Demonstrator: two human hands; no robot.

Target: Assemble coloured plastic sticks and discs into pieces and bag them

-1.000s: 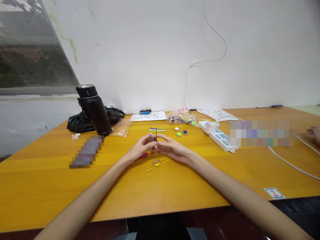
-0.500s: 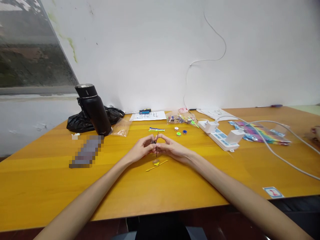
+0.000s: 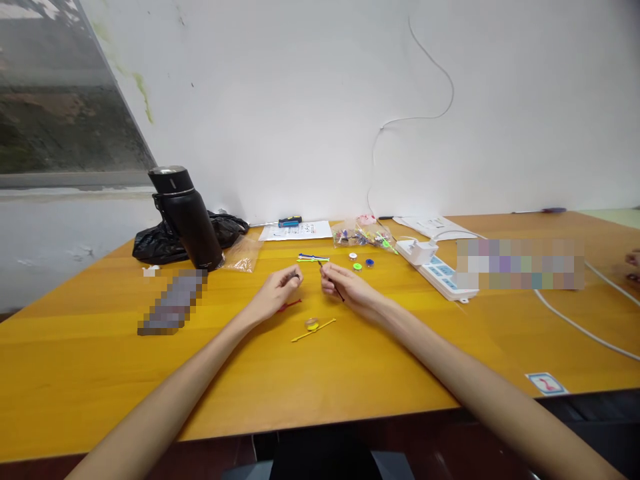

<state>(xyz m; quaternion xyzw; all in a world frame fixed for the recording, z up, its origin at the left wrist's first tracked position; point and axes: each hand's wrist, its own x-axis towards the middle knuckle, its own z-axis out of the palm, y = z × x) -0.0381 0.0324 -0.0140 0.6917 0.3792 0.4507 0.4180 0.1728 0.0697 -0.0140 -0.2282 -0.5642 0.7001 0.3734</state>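
Observation:
My left hand [image 3: 277, 290] is closed with a small dark round piece [image 3: 295, 277] between thumb and fingers. To its right, my right hand [image 3: 347, 285] pinches a thin black arrow-shaped stick [image 3: 339, 292], which slants down beneath the fingers. Part of a red arrow-shaped stick [image 3: 291, 305] shows under my left hand; the rest is hidden. Nearer me lie a yellow arrow-shaped stick [image 3: 325, 326] and a small yellow disc-like piece [image 3: 313, 325]. Beyond the hands are blue and green sticks [image 3: 313, 259] and small white [image 3: 353, 257], green [image 3: 357, 267] and blue [image 3: 369, 263] round pieces.
A black bottle [image 3: 187, 223] and a blurred-out flat object [image 3: 173, 303] stand at left, by a black plastic bag [image 3: 233, 228]. At the back are a screwdriver [image 3: 290, 222] and a bag of small parts [image 3: 363, 235]. A power strip [image 3: 443, 277] with cables is at right.
My hands have come apart. The thin black stick, earlier upright between both hands, is now in my right hand, and the red stick has come into view beneath my left.

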